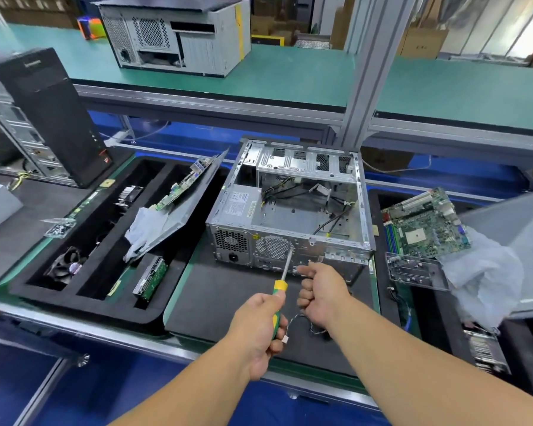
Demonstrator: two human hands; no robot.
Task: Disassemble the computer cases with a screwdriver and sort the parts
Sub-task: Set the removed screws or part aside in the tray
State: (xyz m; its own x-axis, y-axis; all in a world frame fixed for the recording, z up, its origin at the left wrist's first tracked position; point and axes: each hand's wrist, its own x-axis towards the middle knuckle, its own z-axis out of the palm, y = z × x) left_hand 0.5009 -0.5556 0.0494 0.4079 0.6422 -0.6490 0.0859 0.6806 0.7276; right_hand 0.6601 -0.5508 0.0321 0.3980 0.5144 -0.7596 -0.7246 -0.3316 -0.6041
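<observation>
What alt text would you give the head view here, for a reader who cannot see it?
A person's left hand grips a yellow-and-green screwdriver, its tip at the rear fan grille of an opened silver computer case on a black mat, while the right hand is curled beside it. A black tray of removed parts lies to the left, a green motherboard to the right.

A single head-worn wide-angle camera looks forward and steeply down from above the near edge of the bench, close over the open computer case point(293, 207). The case sits at frame centre; forearms enter from below it, and a green shelf point(290, 75) runs behind it.
</observation>
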